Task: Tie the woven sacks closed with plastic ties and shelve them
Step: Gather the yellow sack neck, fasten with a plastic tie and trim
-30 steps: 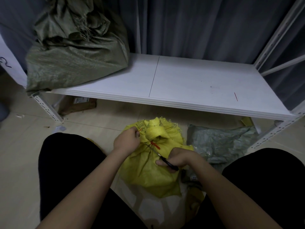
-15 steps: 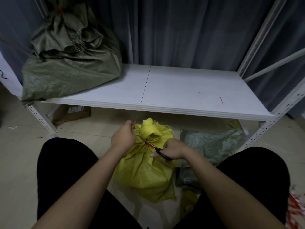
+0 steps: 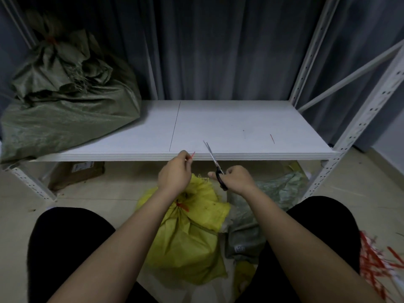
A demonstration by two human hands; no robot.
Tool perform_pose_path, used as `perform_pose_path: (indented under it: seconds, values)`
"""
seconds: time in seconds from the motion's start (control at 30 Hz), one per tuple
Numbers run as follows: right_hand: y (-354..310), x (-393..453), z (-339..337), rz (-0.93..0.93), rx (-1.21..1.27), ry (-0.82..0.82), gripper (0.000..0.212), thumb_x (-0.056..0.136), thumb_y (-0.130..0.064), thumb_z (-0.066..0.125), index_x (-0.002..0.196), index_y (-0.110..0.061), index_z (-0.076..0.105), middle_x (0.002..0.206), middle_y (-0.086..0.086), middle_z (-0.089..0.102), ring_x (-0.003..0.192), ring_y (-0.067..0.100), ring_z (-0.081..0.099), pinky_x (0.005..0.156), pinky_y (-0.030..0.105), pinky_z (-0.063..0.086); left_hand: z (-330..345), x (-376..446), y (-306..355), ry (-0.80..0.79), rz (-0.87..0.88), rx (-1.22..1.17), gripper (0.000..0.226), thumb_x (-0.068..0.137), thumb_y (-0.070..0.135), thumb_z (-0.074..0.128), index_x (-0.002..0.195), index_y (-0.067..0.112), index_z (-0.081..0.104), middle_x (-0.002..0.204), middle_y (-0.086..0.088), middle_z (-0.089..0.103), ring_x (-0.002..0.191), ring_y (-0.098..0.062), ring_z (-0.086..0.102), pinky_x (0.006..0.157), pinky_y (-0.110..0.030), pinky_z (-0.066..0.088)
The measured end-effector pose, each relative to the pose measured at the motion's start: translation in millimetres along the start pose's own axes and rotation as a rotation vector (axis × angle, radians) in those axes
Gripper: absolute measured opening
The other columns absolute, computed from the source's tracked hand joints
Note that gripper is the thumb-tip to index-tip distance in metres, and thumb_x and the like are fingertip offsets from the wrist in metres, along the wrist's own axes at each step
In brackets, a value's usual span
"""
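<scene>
A yellow woven sack (image 3: 188, 241) stands on the floor between my knees, its neck cinched by a red plastic tie (image 3: 182, 206). My left hand (image 3: 175, 174) is raised above it and pinches a short cut-off piece of red tie (image 3: 192, 155). My right hand (image 3: 237, 179) grips black-handled scissors (image 3: 213, 160) with the blades slightly apart, pointing up toward the white shelf (image 3: 229, 127). A tied green sack (image 3: 65, 99) lies on the shelf's left end.
A flat grey-green sack (image 3: 269, 200) lies on the floor right of the yellow one. Loose red ties (image 3: 376, 259) are scattered at the far right. A cardboard box (image 3: 76, 173) sits under the shelf. A red tie scrap (image 3: 272, 138) lies on the shelf.
Both hands have lifted off the yellow sack's neck. My left hand now holds a severed tie end, and the scissors have come up in front of the shelf edge.
</scene>
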State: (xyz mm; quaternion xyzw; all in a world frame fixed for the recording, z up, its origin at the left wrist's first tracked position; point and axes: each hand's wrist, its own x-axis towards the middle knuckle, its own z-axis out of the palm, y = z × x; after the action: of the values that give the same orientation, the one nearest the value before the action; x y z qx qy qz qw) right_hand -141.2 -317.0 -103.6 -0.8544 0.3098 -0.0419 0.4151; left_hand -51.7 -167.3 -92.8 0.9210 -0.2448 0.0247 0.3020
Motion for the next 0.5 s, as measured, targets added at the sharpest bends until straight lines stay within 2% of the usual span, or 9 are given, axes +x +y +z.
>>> perform_pose_path:
  seconds: [0.07,0.13,0.27,0.37,0.43,0.5]
  values:
    - [2,5,-8,0.029,0.066,0.045,0.056,0.074,-0.048,0.073,0.047,-0.017,0.035,0.048,0.002,0.042,0.048,0.018,0.043,0.050,0.030,0.027,5,8,16,0.010,0.079,-0.009,0.017,0.096,0.030,0.046,0.101,0.019,0.058,0.102,-0.004,0.060,0.092,-0.026,0.059,0.068,-0.034,0.046]
    - [8,15,-17,0.063,0.114,0.094,0.054,0.077,-0.042,0.072,0.050,-0.017,0.033,0.050,0.000,0.034,0.047,0.016,0.036,0.049,0.031,0.023,12,19,32,0.003,0.129,-0.015,0.019,0.096,0.030,0.049,0.103,0.019,0.063,0.106,-0.004,0.055,0.096,-0.024,0.056,0.072,-0.034,0.047]
    - [27,41,-35,0.128,0.157,0.167,0.041,0.082,-0.027,0.066,0.052,-0.016,0.039,0.055,0.000,0.041,0.061,0.020,0.045,0.047,0.026,0.028,32,44,64,-0.048,0.189,-0.013,0.021,0.096,0.031,0.049,0.106,0.020,0.064,0.107,-0.005,0.054,0.096,-0.023,0.056,0.069,-0.030,0.043]
    - [44,62,-48,0.144,0.224,0.231,0.031,0.084,-0.027,0.065,0.061,-0.017,0.047,0.064,0.000,0.049,0.074,0.021,0.049,0.049,0.024,0.030,50,64,86,-0.103,0.199,-0.031,0.021,0.096,0.030,0.050,0.106,0.020,0.065,0.107,-0.006,0.057,0.096,-0.024,0.057,0.070,-0.030,0.043]
    - [55,78,-58,0.156,0.280,0.281,0.019,0.086,-0.026,0.064,0.076,-0.013,0.055,0.079,0.004,0.056,0.079,0.021,0.051,0.059,0.027,0.035,65,80,98,-0.139,0.191,-0.047,0.020,0.095,0.028,0.051,0.105,0.020,0.066,0.106,-0.008,0.058,0.096,-0.025,0.056,0.071,-0.031,0.043]
    - [66,97,-70,0.175,0.297,0.321,0.017,0.086,-0.025,0.063,0.085,-0.011,0.054,0.086,0.005,0.056,0.082,0.021,0.051,0.068,0.025,0.035,82,96,107,-0.167,0.178,-0.066,0.020,0.095,0.028,0.051,0.104,0.020,0.067,0.106,-0.007,0.060,0.095,-0.025,0.056,0.069,-0.029,0.040]
